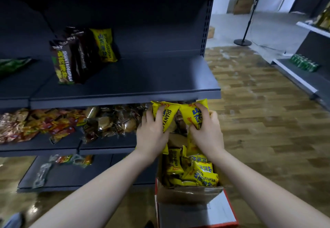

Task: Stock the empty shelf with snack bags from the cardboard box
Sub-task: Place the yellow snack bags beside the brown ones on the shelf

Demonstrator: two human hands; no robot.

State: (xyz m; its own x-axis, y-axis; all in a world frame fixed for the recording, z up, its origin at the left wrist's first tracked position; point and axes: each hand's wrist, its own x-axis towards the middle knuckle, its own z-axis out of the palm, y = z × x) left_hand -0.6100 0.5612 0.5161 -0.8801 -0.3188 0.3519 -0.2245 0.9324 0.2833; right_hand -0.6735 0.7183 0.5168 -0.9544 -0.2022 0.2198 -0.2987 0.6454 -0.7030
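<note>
A: Where are the bags right now?

B: One in each hand, lifted above the box [189, 190] and just under the front lip of the shelf [160, 78]. The left hand [151, 135] has its fingers curled over the left bag [165, 115]; the right hand [207, 133] pinches the right bag [193, 114] from the side, thumb and fingers wrapped round it. So each grip is closed on a bag, not spread.

A: Why held that way?

B: My guess is two at once saves a trip, and grasping each low down leaves the top free to go onto the shelf first.

A: Which way do they point?

B: Long axis runs roughly up and away from the person, tops leaning toward each other so the upper corners nearly touch. The printed faces look back at the camera.

A: And the shelf?

B: Mostly bare. A short row of bags [80, 56] stands upright at the back left, brown ones in front and a yellow one behind, with room to their right. The box still has plenty of yellow bags in it, so I'd judge the stocking is at an early stage
</note>
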